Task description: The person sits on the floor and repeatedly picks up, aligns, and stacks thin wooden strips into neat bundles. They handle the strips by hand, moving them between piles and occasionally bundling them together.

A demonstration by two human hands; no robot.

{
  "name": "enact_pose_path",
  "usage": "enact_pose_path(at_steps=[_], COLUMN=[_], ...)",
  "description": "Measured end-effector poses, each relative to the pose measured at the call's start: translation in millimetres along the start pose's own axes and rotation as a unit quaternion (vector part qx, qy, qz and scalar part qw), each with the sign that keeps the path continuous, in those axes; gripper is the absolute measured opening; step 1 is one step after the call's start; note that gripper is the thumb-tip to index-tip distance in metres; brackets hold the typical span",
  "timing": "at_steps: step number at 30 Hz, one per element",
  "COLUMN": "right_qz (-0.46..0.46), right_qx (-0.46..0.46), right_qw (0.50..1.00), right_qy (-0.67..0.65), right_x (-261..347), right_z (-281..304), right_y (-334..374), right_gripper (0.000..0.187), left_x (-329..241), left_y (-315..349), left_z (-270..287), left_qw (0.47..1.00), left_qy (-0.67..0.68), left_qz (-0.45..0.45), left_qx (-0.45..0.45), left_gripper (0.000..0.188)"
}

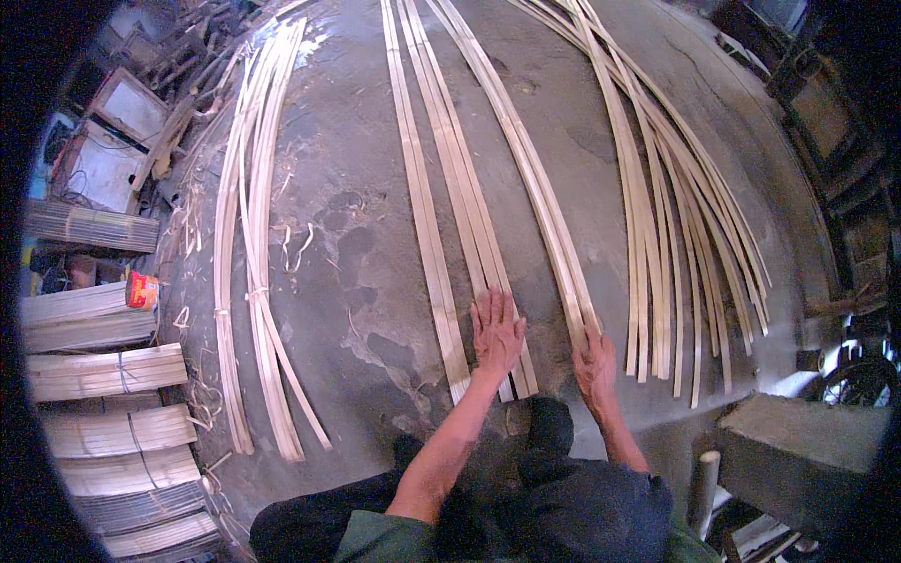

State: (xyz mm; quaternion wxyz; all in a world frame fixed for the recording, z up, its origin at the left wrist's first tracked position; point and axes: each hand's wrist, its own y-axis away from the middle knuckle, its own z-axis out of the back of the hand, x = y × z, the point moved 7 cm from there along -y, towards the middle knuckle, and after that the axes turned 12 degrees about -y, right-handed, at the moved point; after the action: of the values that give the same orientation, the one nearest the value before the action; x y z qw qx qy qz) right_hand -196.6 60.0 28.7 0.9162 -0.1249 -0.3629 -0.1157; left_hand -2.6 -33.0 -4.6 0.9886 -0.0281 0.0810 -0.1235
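Observation:
Long, pale bamboo strips lie lengthwise on the grey floor. My left hand (pixel 497 333) rests flat on the near part of the middle strips (pixel 460 169), its fingers stretched out. Just left of them runs another narrow band of strips (pixel 422 197). My right hand (pixel 594 361) is closed around the near end of a separate pair of strips (pixel 535 174). Its fingertips are partly hidden, curled over the wood.
At the right, several loose strips (pixel 664 188) fan out toward me. Tied bundles of strips (pixel 267 375) lie at the left, beside curled shavings (pixel 298 249). Stacked slat bundles (pixel 117 373) and a red packet (pixel 142 291) line the left edge. A concrete block (pixel 798 432) stands at the lower right.

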Motion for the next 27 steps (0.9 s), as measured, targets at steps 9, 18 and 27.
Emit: enact_pose_path(at_steps=[9, 18, 27], right_qz=[-0.089, -0.073, -0.049], right_qx=[0.057, 0.083, 0.089], right_qw=[0.971, 0.949, 0.973], right_qy=[-0.214, -0.296, -0.207], right_x=[50.3, 38.3, 27.8], right_z=[8.1, -70.1, -65.0], right_y=[6.9, 15.2, 15.8], right_gripper=[0.052, 0.049, 0.056], left_x=[4.0, -0.1, -3.1], left_y=[7.1, 3.1, 0.5], left_z=[-14.1, -5.3, 4.7], left_qw=[1.0, 1.0, 0.999], left_qy=[-0.024, -0.029, -0.025], left_qz=[-0.013, -0.009, -0.008], left_qx=[-0.003, -0.004, -0.023], left_gripper=[0.065, 0.066, 0.066])
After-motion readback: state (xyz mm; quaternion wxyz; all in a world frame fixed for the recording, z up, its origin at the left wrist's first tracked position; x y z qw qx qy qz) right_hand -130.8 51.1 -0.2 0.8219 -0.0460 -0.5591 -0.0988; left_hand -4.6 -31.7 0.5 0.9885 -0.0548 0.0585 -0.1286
